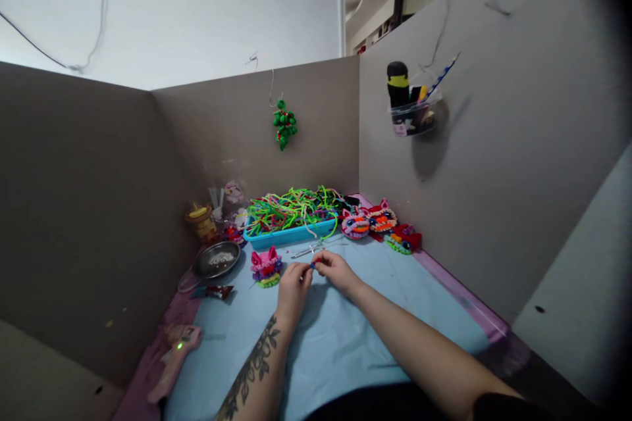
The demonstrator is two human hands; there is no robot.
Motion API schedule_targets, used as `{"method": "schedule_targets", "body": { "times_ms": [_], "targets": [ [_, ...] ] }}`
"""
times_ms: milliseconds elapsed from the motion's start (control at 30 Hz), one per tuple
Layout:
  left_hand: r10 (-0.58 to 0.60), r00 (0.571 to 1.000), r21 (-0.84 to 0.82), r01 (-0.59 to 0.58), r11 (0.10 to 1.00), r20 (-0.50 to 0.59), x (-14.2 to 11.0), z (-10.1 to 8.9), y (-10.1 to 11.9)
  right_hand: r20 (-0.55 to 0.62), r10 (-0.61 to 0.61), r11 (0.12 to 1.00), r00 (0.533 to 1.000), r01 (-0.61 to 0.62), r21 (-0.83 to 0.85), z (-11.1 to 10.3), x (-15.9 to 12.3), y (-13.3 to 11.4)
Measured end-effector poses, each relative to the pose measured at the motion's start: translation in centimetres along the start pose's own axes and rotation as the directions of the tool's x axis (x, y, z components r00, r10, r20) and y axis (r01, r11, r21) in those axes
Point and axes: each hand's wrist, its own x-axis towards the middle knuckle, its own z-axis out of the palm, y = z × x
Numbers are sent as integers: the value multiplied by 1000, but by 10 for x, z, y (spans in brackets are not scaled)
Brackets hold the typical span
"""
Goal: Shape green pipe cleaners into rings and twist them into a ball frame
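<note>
My left hand (293,286) and my right hand (336,271) meet over the blue cloth (340,342), fingertips pinched together. Between them is a small blue and red piece (313,266), mostly covered by the fingers; its kind is not clear. Just left of my left hand stands a fuzzy figure (266,267) with pink ears and pink, purple and yellow-green bands. Beyond my fingertips lies a slim metal tool (305,251), possibly scissors. Behind it, a blue tray (276,237) holds a tangle of colourful pipe cleaners (296,207).
Several fuzzy colourful figures (380,217) sit at the back right. On the left are a metal bowl (202,268) with small whitish bits and a pink glue gun (178,355) with a green light. Grey panels (484,177) enclose the table; a clear cup (412,120) hangs right.
</note>
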Motion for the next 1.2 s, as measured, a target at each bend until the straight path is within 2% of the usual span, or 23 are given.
{"method": "schedule_targets", "body": {
  "times_ms": [200, 433, 567, 700, 833, 967, 1067, 1133, 1200],
  "targets": [
    [-107, 992, -128, 97, 987, -70, 0, 4, 1, -49, -17, 1000, 999, 16, -16, 2, 2, 3],
    [-113, 992, -131, 104, 986, -63, -1, 0, 2, -20, -12, 1000, 1000, 12, -25, 3, 0, 3],
    [-222, 970, -216, 198, 956, -94, 2, 0, 4, 1, -8, 999, 1000, 8, 31, 3, 1, 5],
    [-374, 922, -368, 316, 875, -98, 6, 1, 5, -26, -14, 997, 1000, 15, 71, 4, 2, 6],
    [-518, 855, -548, 428, 719, -13, 9, 3, 3, -46, -39, 997, 998, 42, 68, 2, 4, 8],
    [-622, 762, -716, 534, 449, 178, 9, 5, 3, -52, -59, 997, 997, 62, 55, 0, 6, 12],
    [-613, 696, -761, 609, 226, 375, 9, 3, 3, -43, -85, 996, 995, 85, 5, -1, 5, 12],
    [-609, 628, -749, 658, 84, 484, 10, 1, 2, -26, -117, 992, 993, 116, -49, -1, 3, 10],
    [-631, 540, -718, 695, -40, 558, 11, -1, 1, -3, -157, 981, 988, 156, -118, 0, 0, 7]
  ]
}}
